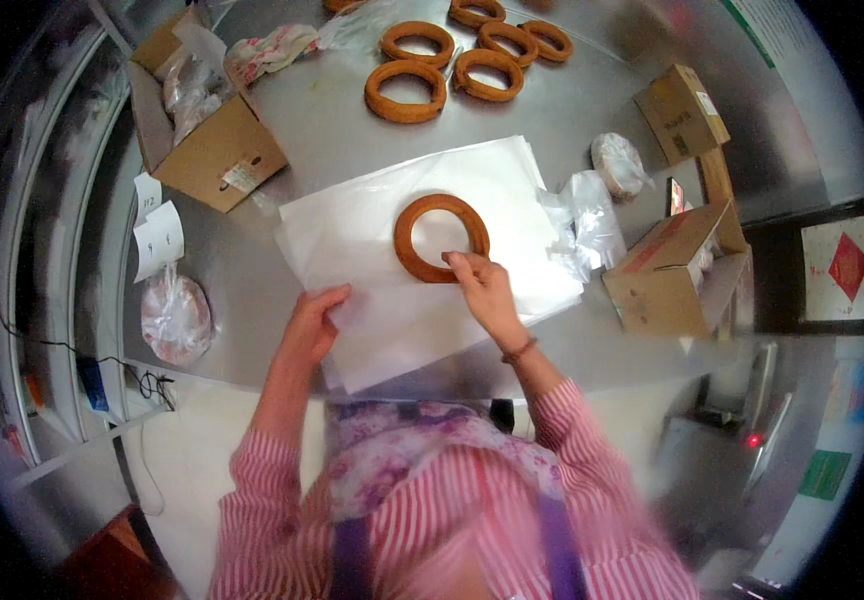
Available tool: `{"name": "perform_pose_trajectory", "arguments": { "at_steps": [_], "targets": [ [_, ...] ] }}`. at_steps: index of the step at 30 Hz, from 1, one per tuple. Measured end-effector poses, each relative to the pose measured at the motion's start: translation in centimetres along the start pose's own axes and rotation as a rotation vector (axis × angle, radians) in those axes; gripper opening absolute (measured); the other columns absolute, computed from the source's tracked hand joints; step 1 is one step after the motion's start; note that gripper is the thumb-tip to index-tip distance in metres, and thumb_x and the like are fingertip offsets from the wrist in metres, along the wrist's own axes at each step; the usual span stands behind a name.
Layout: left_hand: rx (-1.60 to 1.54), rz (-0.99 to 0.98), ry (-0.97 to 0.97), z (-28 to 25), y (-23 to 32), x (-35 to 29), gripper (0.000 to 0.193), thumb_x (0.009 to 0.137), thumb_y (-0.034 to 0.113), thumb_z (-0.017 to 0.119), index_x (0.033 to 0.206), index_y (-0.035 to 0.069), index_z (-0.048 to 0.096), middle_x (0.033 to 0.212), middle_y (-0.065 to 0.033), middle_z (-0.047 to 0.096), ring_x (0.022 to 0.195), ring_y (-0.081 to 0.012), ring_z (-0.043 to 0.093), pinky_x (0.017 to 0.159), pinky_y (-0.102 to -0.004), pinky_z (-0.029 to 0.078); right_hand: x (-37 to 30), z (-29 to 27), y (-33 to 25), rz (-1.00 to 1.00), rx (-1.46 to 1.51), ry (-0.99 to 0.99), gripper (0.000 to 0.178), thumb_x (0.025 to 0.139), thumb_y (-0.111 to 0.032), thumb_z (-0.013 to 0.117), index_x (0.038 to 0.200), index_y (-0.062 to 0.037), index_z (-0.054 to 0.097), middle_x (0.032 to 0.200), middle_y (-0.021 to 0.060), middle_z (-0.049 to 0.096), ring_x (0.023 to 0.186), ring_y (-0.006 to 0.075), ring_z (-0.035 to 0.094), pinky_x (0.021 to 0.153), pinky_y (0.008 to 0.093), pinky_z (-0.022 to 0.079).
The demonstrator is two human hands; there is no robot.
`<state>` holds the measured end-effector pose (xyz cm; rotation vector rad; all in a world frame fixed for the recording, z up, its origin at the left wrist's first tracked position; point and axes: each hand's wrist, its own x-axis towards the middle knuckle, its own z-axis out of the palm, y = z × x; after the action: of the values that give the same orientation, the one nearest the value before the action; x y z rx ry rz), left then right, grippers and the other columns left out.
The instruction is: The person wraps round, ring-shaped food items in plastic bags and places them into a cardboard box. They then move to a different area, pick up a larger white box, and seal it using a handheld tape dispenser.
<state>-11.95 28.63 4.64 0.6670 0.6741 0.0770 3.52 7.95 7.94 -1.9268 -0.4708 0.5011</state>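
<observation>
A brown ring-shaped bread (440, 238) lies on a stack of white paper sheets (372, 240) on a steel table (342, 130). My right hand (482, 285) pinches the ring's near edge with its fingertips. My left hand (314, 320) rests flat on the near left corner of the paper, fingers spread. Both forearms in pink striped sleeves come up from the lower edge.
Several more brown rings (407, 90) lie at the table's far side. An open cardboard box (207, 135) with plastic bags stands far left, two boxes (667, 265) at the right. A bagged round bread (176, 320) lies near left, clear bags (592, 220) at right.
</observation>
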Motion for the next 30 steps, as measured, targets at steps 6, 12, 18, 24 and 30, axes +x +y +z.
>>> {"name": "perform_pose_trajectory", "arguments": {
  "at_steps": [6, 12, 18, 24, 30],
  "targets": [
    [0.126, -0.088, -0.039, -4.9, -1.9, -0.4, 0.018, 0.083, 0.006, 0.061, 0.095, -0.007, 0.063, 0.092, -0.0127, 0.066, 0.083, -0.0194, 0.066, 0.077, -0.0335, 0.055, 1.8, 3.8, 3.6, -0.317, -0.721, -0.098, 0.032, 0.072, -0.018, 0.073, 0.097, -0.0001, 0.067, 0.09, 0.015, 0.066, 0.081, 0.0298, 0.063, 0.075, 0.041, 0.047],
    [-0.104, -0.231, -0.051, -2.8, -1.1, -1.1, 0.028, 0.087, 0.009, 0.058, 0.108, -0.008, 0.058, 0.102, -0.0165, 0.065, 0.09, -0.0249, 0.066, 0.083, -0.0373, 0.055, 0.5, 3.5, 2.6, -0.288, -0.543, -0.18, 0.027, 0.073, -0.015, 0.072, 0.097, -0.0026, 0.068, 0.09, 0.0126, 0.067, 0.086, 0.0287, 0.064, 0.076, 0.0391, 0.05],
    [-0.254, -0.232, -0.232, 2.5, -0.9, 3.3, 0.034, 0.093, 0.013, 0.052, 0.119, -0.008, 0.05, 0.119, -0.0208, 0.057, 0.111, -0.0291, 0.057, 0.101, -0.0428, 0.045, -5.0, 0.3, -1.3, -0.051, -0.273, 0.014, 0.018, 0.08, -0.017, 0.068, 0.092, -0.0031, 0.067, 0.082, 0.0114, 0.066, 0.077, 0.0277, 0.064, 0.079, 0.0436, 0.049],
    [-0.139, -0.248, -0.146, 6.4, -2.2, 8.4, 0.054, 0.098, 0.027, 0.045, 0.137, -0.006, 0.028, 0.142, -0.0222, 0.034, 0.13, -0.0309, 0.038, 0.106, -0.0415, 0.037, -5.8, 4.1, 2.3, -0.661, -0.667, -0.143, 0.04, 0.079, -0.006, 0.059, 0.117, 0.0052, 0.052, 0.111, 0.02, 0.058, 0.107, 0.0319, 0.054, 0.096, 0.0434, 0.042],
    [0.023, -0.025, -0.185, 5.2, -1.9, 6.1, 0.049, 0.093, 0.034, 0.056, 0.119, -0.006, 0.051, 0.122, -0.0204, 0.055, 0.116, -0.0282, 0.053, 0.099, -0.0403, 0.043, -2.1, 6.8, 5.9, -0.436, -0.935, 0.039, 0.045, 0.078, -0.008, 0.057, 0.121, 0.002, 0.049, 0.108, 0.018, 0.057, 0.105, 0.0315, 0.053, 0.094, 0.0404, 0.039]
  ]
}}
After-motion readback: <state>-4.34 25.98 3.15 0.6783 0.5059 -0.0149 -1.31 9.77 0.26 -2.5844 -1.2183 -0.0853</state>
